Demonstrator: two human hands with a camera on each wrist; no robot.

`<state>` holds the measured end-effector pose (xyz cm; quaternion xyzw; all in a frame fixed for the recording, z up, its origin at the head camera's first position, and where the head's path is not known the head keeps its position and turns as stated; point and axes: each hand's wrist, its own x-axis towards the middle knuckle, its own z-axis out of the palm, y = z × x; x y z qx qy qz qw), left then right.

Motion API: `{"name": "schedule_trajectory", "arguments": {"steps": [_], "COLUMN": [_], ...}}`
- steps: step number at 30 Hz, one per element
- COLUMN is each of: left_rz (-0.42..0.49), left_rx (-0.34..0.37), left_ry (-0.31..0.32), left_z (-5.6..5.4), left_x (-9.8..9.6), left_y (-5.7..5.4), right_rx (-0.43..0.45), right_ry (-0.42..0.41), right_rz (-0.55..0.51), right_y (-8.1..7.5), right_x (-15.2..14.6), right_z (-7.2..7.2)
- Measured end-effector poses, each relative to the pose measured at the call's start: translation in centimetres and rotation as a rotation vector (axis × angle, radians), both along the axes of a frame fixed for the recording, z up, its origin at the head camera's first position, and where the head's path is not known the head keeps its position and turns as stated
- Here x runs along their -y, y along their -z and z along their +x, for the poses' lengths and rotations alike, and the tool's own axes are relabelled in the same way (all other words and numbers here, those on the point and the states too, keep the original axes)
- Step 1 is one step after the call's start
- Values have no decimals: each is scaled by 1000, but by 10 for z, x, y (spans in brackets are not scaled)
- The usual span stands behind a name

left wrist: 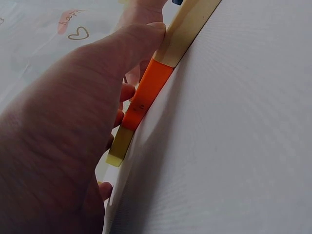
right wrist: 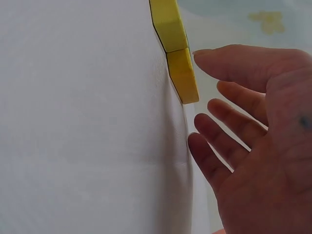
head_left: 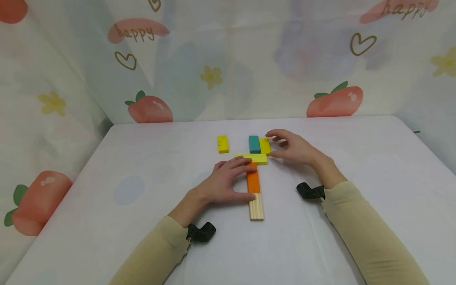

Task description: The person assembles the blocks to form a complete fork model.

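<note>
A plain wooden block (head_left: 256, 209), an orange block (head_left: 253, 182) and a crosswise light-yellow block (head_left: 261, 159) lie end to end, forming a T. My left hand (head_left: 225, 180) spans the stem from the left, its thumb at the wooden block and its fingertips over the orange and light-yellow blocks. Behind the crosspiece, a teal block (head_left: 254, 144) lies side by side with a yellow block (head_left: 265, 145). At that yellow block's right edge is my right hand (head_left: 293, 147), fingers loosely bent and spread. In the right wrist view, the thumb tip is close to the yellow block (right wrist: 183, 78).
Another yellow block (head_left: 223, 144) lies apart, left of the teal one. A white cloth covers the table (head_left: 149, 237), and a printed curtain (head_left: 242, 59) rises along its back edge. Black wrist devices (head_left: 202, 232) stick out from both sleeves.
</note>
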<state>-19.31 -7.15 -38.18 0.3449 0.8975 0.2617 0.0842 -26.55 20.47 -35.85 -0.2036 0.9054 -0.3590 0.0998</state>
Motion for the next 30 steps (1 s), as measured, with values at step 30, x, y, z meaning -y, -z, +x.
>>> {"name": "schedule_trajectory", "arguments": {"steps": [30], "left_rz": [-14], "left_rx": [-7], "left_ry": [0], "left_z": [-1], "left_x": [0], "left_y": [-1], "right_rx": [45], "right_ry": [-11], "right_rz": [68], "right_y": [-2], "right_x": [35], "right_z": [-21]}}
